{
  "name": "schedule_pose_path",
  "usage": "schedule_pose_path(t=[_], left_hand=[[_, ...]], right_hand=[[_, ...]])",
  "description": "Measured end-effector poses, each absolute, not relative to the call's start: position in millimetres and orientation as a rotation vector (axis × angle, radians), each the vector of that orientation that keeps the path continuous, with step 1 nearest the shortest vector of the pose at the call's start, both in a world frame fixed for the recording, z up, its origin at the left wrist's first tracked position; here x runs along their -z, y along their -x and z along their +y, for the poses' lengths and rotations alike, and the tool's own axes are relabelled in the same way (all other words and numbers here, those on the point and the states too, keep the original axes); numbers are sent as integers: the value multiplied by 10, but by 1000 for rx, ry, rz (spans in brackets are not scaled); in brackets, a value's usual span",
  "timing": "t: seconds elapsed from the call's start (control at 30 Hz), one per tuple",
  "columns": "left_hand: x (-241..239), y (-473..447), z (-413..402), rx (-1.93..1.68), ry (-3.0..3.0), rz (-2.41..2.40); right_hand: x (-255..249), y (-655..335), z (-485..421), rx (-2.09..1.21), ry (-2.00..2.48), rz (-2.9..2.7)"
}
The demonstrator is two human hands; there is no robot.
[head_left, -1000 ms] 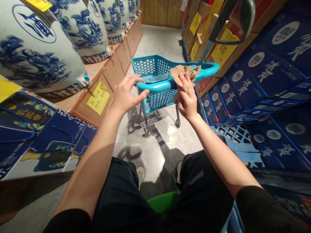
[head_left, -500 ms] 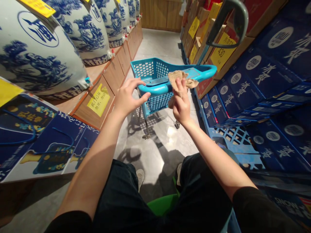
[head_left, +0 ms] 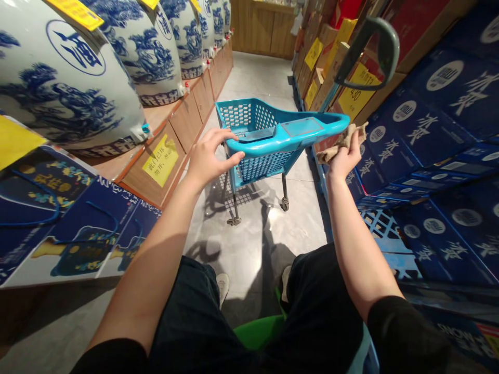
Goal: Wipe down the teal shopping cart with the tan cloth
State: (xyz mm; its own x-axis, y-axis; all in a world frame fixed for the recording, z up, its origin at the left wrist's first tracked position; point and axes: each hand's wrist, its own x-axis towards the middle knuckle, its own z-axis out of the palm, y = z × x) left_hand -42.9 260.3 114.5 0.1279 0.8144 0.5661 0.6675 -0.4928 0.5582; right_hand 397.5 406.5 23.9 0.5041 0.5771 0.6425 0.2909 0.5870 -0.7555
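The blue basket cart [head_left: 268, 147] stands on castors in the middle of the aisle, beyond the person's shoes [head_left: 222, 286], its looped end pointing right. The left hand [head_left: 212, 156] straddles the left end of the rim, fingers and thumb parted only by the plastic they loosely hold; how firmly they press, I cannot tell. Because the castors [head_left: 285, 204] can presumably roll and swivel on the smooth floor [head_left: 253, 249], a push at the right end could swing the cart round and slip its corner from that light hold. The right hand [head_left: 346, 158] is closed on a bunched tan cloth [head_left: 345, 141] just beside the looped end; whether the cloth touches the rim is unclear. Its loose edges stick out past the fingers, so they might snag on the rim or drop if the pinch slackens. Near and right of that hand are stacked blue cartons [head_left: 421, 119], which a wide sweep of the elbow could knock. The upright grey handle [head_left: 384, 52] rises at the far right and might catch the knuckles on a high reach. Farther left, large porcelain jars [head_left: 74, 88] line a wooden shelf [head_left: 183, 122]; a hard leftward shove could drive the cart into its front.
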Motion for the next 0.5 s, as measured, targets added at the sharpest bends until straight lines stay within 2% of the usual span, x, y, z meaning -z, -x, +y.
schedule_pose_path(t=[0.1, 0.2, 0.37, 0.5], left_hand=[[-1155, 447, 2585, -1281, -2222, 1459], [-1160, 449, 2573, -1274, -2231, 1437], [-1150, 448, 2580, -1271, -2208, 1439], [-1130, 454, 2595, -1290, -2222, 1408]], right_hand=[[-270, -4201, 4330, -415, 837, -913], [-318, -4104, 4362, -426, 786, -904], [-155, -3185, 3806, -355, 758, -868], [-231, -2850, 3430, -658, 767, -911]])
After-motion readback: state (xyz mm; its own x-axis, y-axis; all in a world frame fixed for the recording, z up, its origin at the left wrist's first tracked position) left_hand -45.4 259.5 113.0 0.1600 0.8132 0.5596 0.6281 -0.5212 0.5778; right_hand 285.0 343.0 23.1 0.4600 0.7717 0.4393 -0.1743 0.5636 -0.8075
